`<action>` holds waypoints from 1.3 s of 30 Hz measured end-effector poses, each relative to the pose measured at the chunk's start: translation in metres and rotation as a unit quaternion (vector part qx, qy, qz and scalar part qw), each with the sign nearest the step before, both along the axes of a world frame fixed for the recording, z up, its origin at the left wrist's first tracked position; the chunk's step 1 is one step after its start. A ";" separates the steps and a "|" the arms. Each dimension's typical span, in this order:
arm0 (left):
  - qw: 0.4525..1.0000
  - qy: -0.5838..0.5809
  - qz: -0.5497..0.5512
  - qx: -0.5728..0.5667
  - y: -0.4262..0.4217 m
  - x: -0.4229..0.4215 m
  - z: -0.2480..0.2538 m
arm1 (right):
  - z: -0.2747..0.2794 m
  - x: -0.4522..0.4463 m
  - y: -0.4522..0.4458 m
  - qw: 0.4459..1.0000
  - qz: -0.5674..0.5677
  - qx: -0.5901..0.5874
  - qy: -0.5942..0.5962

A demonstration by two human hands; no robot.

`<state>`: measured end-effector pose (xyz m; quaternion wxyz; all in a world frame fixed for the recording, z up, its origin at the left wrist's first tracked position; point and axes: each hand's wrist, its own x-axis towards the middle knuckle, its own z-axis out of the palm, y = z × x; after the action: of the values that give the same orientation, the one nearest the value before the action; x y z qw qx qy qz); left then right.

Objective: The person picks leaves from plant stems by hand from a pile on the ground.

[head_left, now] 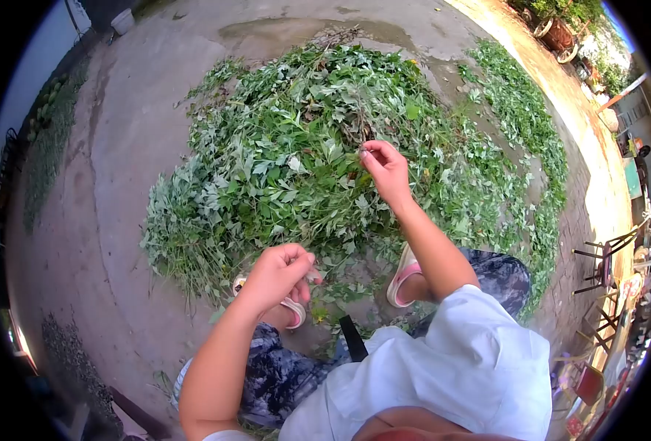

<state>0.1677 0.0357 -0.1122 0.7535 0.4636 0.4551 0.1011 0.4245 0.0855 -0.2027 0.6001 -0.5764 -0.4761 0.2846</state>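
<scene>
A big heap of cut leafy green stalks (266, 154) lies on the ground in front of me. My right hand (386, 170) is over the heap's middle, thumb and forefinger pinched on the end of a thin brownish plant stem (363, 117) that points away from me. Lower and closer to my body, my left hand (283, 275) hovers above the near edge of the heap. Its fingers are curled with the thumb against them; what they hold, if anything, is too small to make out.
Loose leaves (516, 95) spread in a band along the right. My sandals (402, 275) stand at the heap's near edge. A white bucket (122, 21) is at the far left. Folding stools (605, 261) stand at the right, and more greenery (49, 147) lies along the left.
</scene>
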 end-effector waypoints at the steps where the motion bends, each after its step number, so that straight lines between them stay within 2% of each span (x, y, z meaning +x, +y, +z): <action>1: 1.000 -0.001 -0.001 0.004 0.001 0.002 -0.001 | 0.014 -0.001 -0.008 0.999 0.009 0.037 0.024; 3: 0.999 -0.022 0.033 0.005 0.002 0.005 -0.001 | 0.044 -0.005 -0.027 0.996 0.030 0.079 -0.003; 5: 0.999 -0.010 0.039 0.017 0.004 0.005 -0.003 | 0.074 -0.014 -0.049 0.977 0.066 0.120 -0.165; 6: 0.998 -0.043 0.052 0.012 0.006 0.003 -0.009 | 0.085 -0.017 -0.057 0.948 0.074 0.175 -0.254; 7: 0.995 -0.075 0.065 0.008 0.007 0.002 -0.012 | 0.096 -0.023 -0.066 0.948 0.075 0.178 -0.252; 9: 0.995 -0.074 0.072 0.002 0.008 0.002 -0.010 | 0.113 -0.041 -0.086 0.867 0.126 0.318 -0.362; 11: 0.989 -0.106 0.073 -0.068 0.006 0.001 -0.010 | 0.121 -0.057 -0.107 0.831 0.243 0.337 -0.369; 14: 0.990 -0.096 0.032 -0.094 -0.010 0.005 -0.007 | 0.110 -0.083 -0.124 0.782 0.304 0.390 -0.380; 17: 0.989 -0.103 0.040 -0.101 -0.029 0.012 0.010 | 0.097 -0.094 -0.134 0.782 0.342 0.357 -0.379; 19: 0.983 -0.167 0.073 -0.038 -0.032 0.008 -0.001 | 0.087 -0.097 -0.139 0.791 0.353 0.328 -0.377; 20: 0.985 -0.154 0.064 0.034 -0.032 0.008 -0.007 | 0.084 -0.098 -0.140 0.796 0.351 0.322 -0.373; 23: 0.986 -0.138 0.093 0.032 -0.032 0.006 -0.014 | 0.074 -0.103 -0.145 0.794 0.359 0.321 -0.371; 25: 0.974 -0.177 0.137 0.017 -0.036 0.012 -0.016 | 0.069 -0.108 -0.150 0.788 0.369 0.322 -0.373; 28: 0.961 -0.204 0.187 0.018 -0.037 0.014 -0.014 | 0.067 -0.114 -0.151 0.799 0.405 0.285 -0.342; 31: 0.978 -0.154 0.140 0.027 -0.036 0.009 -0.013 | 0.065 -0.114 -0.151 0.810 0.412 0.301 -0.289; 32: 0.982 -0.125 0.130 0.052 -0.037 0.009 -0.011 | 0.062 -0.108 -0.154 0.907 0.288 0.219 -0.215; 33: 0.982 -0.126 0.128 0.051 -0.038 0.009 -0.012 | 0.059 -0.104 -0.157 0.971 0.153 0.127 -0.134; 34: 0.989 -0.100 0.099 0.051 -0.038 0.009 -0.013 | 0.057 -0.105 -0.143 0.994 0.098 0.054 0.021; 35: 0.993 -0.076 0.070 0.051 -0.040 0.010 -0.013 | 0.059 -0.103 -0.124 0.984 0.038 -0.019 0.175; 36: 0.996 -0.061 0.044 0.056 -0.042 0.013 -0.011 | 0.064 -0.095 -0.116 0.941 0.063 -0.116 0.311; 37: 0.996 -0.066 0.038 0.056 -0.043 0.013 -0.011 | 0.066 -0.094 -0.110 0.904 0.078 -0.176 0.382; 39: 0.998 -0.048 -0.050 0.002 -0.044 0.014 -0.012 | 0.066 -0.089 -0.102 0.856 0.225 -0.198 0.421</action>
<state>0.1814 -0.0085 -0.1243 0.7779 0.4816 0.3944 0.0860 0.3360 -0.0164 -0.1364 0.5364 -0.3853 -0.2285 0.7153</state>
